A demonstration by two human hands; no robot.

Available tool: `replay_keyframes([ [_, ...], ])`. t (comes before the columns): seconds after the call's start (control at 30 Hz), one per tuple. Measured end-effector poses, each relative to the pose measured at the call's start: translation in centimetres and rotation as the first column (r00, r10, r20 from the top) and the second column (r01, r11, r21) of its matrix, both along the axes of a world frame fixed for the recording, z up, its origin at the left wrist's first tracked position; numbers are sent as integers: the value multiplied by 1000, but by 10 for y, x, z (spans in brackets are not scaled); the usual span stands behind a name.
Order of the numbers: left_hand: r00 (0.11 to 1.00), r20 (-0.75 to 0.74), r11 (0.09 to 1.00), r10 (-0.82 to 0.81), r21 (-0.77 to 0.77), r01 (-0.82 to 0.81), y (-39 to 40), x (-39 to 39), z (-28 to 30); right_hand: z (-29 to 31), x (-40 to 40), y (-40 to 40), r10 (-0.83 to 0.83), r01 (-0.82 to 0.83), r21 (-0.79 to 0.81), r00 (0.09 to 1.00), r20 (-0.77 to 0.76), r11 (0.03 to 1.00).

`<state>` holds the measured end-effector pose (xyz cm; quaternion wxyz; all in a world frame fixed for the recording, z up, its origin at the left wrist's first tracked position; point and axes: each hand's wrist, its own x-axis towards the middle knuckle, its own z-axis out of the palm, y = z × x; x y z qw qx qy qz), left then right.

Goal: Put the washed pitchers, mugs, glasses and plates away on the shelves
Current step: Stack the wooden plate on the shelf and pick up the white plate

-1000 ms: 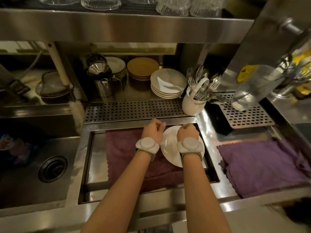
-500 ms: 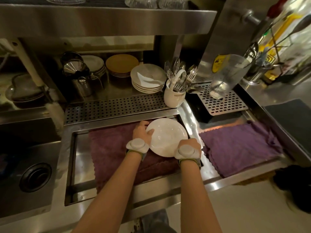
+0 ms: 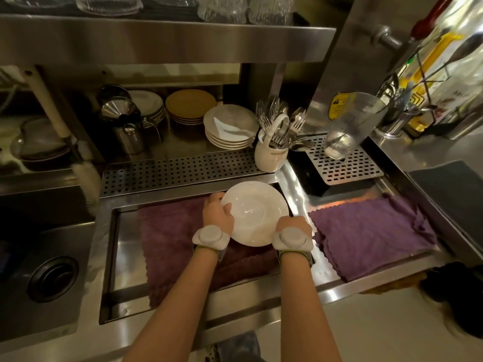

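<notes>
Raised off the purple towel point(image 3: 177, 231), white plate point(image 3: 257, 212) gripped by left hand point(image 3: 218, 218) and right hand point(image 3: 292, 227).

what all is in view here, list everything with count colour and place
plate: 1, white, held over left towel
towels: 2, purple, one in the tray, one to its right
plate stacks: 3, white, tan, white, lower shelf
cutlery mug: 1, white, holds forks, by the grate
pitcher: 1, clear, on right drain grate
glasses: several, clear, top shelf
steel jugs: count unclear, lower shelf left
hands: left and right hold the plate's edges
</notes>
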<state>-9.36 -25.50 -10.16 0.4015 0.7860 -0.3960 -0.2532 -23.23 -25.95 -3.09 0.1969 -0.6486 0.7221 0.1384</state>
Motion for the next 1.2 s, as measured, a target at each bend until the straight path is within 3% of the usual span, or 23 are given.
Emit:
replay_keyframes([
  [0.07, 999, -13, 999, 41, -36, -41, 1, 6, 5, 1, 8, -4, 31, -30, -51, 999, 13, 998],
  [0.13, 997, -30, 995, 78, -67, -79, 0, 16, 10, 0, 19, -13, -102, 111, -61, 984, 145, 992],
  [0.2, 992, -43, 989, 121, -85, -124, -2, 27, 16, -4, 30, -23, -261, 291, -24, 889, 377, 956],
  [0.3, 984, -41, 976, 175, -126, -179, -5, 44, 23, -2, 54, -30, -170, 232, -2, 720, 673, 973],
  [0.37, 978, -54, 969, 202, -133, -208, -9, 53, 27, 0, 66, -38, -298, 358, 40, 705, 644, 933],
  [0.47, 969, -77, 960, 236, -138, -245, -19, 68, 32, 1, 83, -46, -280, 384, -50, 751, 598, 922],
  [0.6, 957, -68, 939, 280, -186, -288, -39, 82, 41, -5, 104, -52, -242, 372, 1, 601, 762, 928],
  [0.73, 940, -147, 923, 309, -194, -333, -71, 99, 52, -6, 110, -64, -33, 210, -73, 462, 886, 975],
  [0.87, 936, -185, 910, 300, -238, -339, -103, 111, 61, -10, 116, -83, 97, 119, -176, 489, 867, 977],
  [1.03, 960, -93, 904, 265, -323, -281, -139, 117, 66, -16, 129, -113, 114, 194, -246, 517, 849, 950],
  [1.2, 959, -40, 937, 282, -202, -284, -172, 126, 68, -21, 140, -136, 102, 276, -274, 507, 856, 921],
])
